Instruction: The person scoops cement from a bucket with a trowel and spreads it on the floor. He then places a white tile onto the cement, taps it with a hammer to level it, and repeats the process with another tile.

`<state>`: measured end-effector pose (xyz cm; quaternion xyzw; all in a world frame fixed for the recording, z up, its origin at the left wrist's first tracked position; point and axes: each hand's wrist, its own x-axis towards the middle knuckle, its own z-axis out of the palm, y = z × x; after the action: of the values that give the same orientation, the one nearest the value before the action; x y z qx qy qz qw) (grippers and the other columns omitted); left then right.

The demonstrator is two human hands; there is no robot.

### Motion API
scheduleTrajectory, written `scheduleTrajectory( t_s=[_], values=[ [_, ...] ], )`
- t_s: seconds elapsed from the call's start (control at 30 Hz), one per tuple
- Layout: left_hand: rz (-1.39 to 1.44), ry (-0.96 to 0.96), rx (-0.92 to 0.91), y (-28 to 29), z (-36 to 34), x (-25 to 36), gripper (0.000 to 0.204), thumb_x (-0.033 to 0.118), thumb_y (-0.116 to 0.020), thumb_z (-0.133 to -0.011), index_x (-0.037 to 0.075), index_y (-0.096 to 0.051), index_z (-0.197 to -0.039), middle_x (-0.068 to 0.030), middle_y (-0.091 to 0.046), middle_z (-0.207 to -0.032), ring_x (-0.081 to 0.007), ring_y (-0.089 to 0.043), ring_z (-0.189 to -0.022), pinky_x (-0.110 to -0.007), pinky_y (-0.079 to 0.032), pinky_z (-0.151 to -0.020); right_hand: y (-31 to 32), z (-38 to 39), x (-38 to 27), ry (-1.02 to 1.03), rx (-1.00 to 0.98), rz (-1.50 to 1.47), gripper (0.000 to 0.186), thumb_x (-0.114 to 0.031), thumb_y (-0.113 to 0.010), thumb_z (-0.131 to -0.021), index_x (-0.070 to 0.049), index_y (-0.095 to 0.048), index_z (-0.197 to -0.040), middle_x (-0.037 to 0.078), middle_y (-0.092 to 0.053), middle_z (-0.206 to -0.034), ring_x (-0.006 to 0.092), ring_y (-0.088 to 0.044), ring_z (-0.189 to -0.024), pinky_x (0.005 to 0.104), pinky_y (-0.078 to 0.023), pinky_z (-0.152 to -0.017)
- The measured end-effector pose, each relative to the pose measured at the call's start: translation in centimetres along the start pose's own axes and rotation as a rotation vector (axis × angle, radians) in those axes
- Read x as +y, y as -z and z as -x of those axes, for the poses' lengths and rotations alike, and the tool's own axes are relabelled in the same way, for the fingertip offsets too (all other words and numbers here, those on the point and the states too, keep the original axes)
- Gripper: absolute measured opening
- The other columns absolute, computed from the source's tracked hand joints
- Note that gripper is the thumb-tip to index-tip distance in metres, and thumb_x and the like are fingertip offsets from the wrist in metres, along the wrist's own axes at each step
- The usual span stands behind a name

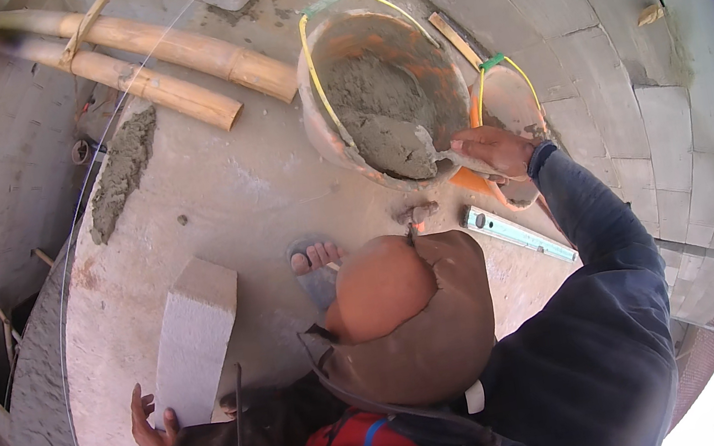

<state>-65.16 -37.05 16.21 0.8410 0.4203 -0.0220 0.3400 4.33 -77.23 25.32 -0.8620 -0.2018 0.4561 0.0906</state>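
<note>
My right hand (pixel 499 152) is closed round the handle end of a trowel (pixel 446 154) at the right rim of a large bucket (pixel 320 131). The blade lies mostly hidden under a heap of wet grey mortar (pixel 396 145), inside the bucket, where more mortar sits. At the lower left, my left hand (pixel 151 425) has its fingers apart beside the near end of a pale grey block (pixel 194 339), its thumb against the block's edge. That block lies on the concrete surface, left of my bent knee.
Behind my right hand stands a second orange bucket (pixel 509 94). A spirit level (pixel 520 234) lies near the block wall (pixel 583 69). Bamboo poles (pixel 156 54) lie at the far left, near a strip of mortar (pixel 123 170). A string (pixel 81 195) runs along the left edge, beside a drop.
</note>
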Motion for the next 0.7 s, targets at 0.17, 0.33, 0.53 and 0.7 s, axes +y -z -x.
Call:
scheduleTrajectory(
  t_s=[0.17,0.33,0.53,0.7],
  values=[
    [0.040,0.032,0.058,-1.0,0.8,-0.6,0.091,0.064,-0.074,-0.095,0.001,-0.056,-0.158,-0.0228,-0.073,-0.116,-0.0370,-0.071,-0.098,-0.051,-0.056,-0.087,4.6,6.0,-2.9,-0.074,0.003,-0.149,0.048,-0.039,-0.051,-0.119,-0.004,-0.063,-0.151,0.003,-0.067,-0.094,0.0080,-0.058,-0.065,0.0273,-0.051,-0.057],
    [-0.052,0.099,0.054,1.4,0.4,3.3,0.083,0.053,-0.082,-0.087,0.009,-0.060,-0.155,-0.0193,-0.075,-0.122,-0.0371,-0.073,-0.106,-0.053,-0.055,-0.097,4.9,9.0,-11.0,0.144,-0.099,-0.146,0.041,-0.038,-0.046,-0.121,-0.004,-0.066,-0.113,0.003,-0.065,-0.083,0.0093,-0.052,-0.056,0.0284,-0.044,-0.053],
    [-0.068,0.069,0.047,1.7,0.0,3.5,0.076,0.050,-0.083,-0.088,0.013,-0.064,-0.152,-0.0178,-0.077,-0.117,-0.0396,-0.074,-0.106,-0.052,-0.055,-0.098,-3.3,2.8,-26.2,0.232,-0.249,0.162,0.043,-0.042,-0.047,-0.120,-0.004,-0.066,-0.122,0.006,-0.062,-0.093,0.0130,-0.058,-0.081,0.0337,-0.050,-0.071],
    [-0.127,0.005,0.156,1.5,0.9,2.8,0.074,0.056,-0.081,-0.090,0.013,-0.066,-0.149,-0.0193,-0.077,-0.115,-0.0418,-0.074,-0.106,-0.052,-0.055,-0.098,-13.9,-10.6,-35.3,0.509,-0.444,0.409,0.042,-0.043,-0.050,-0.117,-0.004,-0.065,-0.122,0.013,-0.067,-0.097,0.0252,-0.064,-0.077,0.0429,-0.053,-0.074]
  ],
)
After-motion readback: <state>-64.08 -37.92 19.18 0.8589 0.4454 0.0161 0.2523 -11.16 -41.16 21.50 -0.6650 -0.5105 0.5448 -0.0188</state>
